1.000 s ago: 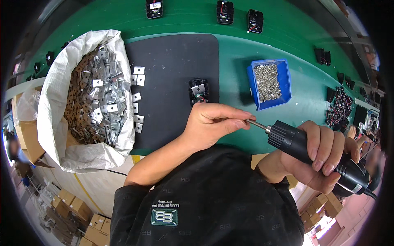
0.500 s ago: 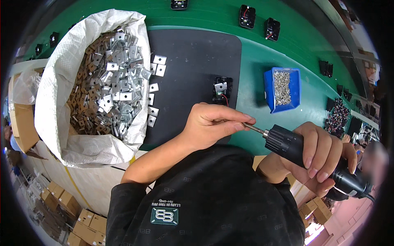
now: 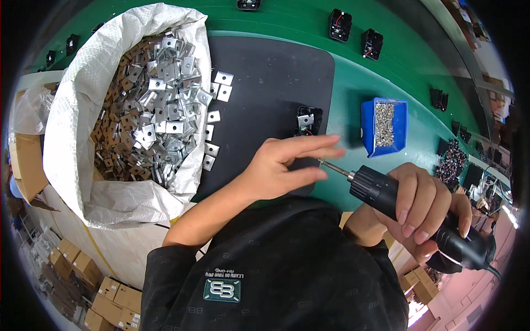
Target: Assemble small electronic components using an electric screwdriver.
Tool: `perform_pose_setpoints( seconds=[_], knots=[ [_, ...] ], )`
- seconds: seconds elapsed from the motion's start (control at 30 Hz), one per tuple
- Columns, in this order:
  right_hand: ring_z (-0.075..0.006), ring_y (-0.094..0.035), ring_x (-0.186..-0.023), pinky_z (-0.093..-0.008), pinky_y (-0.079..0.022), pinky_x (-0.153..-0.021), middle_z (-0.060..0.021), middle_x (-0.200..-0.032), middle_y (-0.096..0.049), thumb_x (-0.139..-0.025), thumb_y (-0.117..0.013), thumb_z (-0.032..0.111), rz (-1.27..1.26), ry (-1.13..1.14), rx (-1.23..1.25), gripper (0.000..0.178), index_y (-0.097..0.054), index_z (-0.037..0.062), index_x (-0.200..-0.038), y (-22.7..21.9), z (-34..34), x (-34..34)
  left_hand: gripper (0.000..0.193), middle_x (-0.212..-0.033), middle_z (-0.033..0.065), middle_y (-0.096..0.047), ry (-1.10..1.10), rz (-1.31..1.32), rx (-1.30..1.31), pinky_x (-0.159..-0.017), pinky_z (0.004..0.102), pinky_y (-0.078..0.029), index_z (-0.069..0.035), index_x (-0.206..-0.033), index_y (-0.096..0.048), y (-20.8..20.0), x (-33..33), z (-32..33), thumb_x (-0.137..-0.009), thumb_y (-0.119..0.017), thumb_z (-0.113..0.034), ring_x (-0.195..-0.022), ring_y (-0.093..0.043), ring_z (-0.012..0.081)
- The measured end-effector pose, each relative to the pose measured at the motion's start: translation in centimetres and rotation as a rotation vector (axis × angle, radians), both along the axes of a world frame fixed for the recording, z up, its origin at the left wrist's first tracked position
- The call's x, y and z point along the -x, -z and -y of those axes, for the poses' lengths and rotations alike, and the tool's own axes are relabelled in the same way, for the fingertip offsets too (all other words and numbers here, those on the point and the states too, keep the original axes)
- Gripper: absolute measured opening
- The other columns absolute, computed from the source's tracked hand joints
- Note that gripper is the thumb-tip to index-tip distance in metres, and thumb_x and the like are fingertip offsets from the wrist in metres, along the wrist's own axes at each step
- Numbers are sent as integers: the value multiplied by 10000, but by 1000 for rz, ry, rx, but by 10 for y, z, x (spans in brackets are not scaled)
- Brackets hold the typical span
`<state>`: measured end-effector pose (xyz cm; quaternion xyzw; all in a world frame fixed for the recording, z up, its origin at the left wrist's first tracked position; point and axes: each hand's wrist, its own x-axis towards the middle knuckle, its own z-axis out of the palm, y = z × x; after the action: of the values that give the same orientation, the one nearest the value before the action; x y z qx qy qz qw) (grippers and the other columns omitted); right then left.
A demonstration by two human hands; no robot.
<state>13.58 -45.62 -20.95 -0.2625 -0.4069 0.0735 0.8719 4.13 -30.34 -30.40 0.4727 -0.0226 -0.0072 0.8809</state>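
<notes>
My right hand [image 3: 422,207] is wrapped round a black electric screwdriver [image 3: 381,190], its thin bit pointing left and up. My left hand [image 3: 290,168] has its fingers spread beside the bit's tip, with no grip on it; a tiny bright bit at the tip may be a screw, too small to tell. Just beyond the left fingers, on the black mat [image 3: 265,71], lies a small black housing [image 3: 315,117] with a red wire. A square metal plate [image 3: 305,119] with a hole sits on that housing, whose near part is hidden by my fingers.
A white woven sack [image 3: 69,143] full of metal plates [image 3: 174,127] stands at the left. Several loose plates [image 3: 223,92] lie along the mat's left edge. At the right is a blue bin [image 3: 401,129] of screws [image 3: 383,124]. More black housings [image 3: 340,25] sit on the green surface behind.
My left fingers have opened and come off the screwdriver bit, which they pinched before. The screwdriver has shifted slightly left. The whole view has shifted a little.
</notes>
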Motion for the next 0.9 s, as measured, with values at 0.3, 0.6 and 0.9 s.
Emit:
perform_pose_setpoints(
  seconds=[0.3, 0.6, 0.9],
  knots=[
    [-107, -418, -598, -287, -360, -627, 25, -688, -432, -805, -620, 137, -82, 278, 272, 463, -450, 180, -1233, 42, -6, -4, 871, -1320, 127, -519, -242, 185, -1302, -1032, 424, -308, -66, -1353, -437, 17, -16, -22, -587, -830, -189, -1264, -439, 304],
    [-105, -419, -589, -281, -362, -604, 25, -684, -427, -806, -608, 117, -53, 324, 364, 416, -426, 170, -1176, 59, -18, -9, 789, -1188, 79, -577, -253, 157, -1247, -943, 393, -365, -103, -1290, -506, 21, -21, -23, -567, -814, -176, -1051, -529, 263],
    [-124, -444, -571, -295, -387, -580, 13, -671, -448, -805, -635, 131, -67, 344, 348, 453, -408, 169, -1195, 65, -19, -11, 769, -1188, 68, -568, -253, 152, -1255, -931, 390, -371, -110, -1276, -522, 22, -21, -23, -562, -798, -179, -1015, -532, 259]
  ],
)
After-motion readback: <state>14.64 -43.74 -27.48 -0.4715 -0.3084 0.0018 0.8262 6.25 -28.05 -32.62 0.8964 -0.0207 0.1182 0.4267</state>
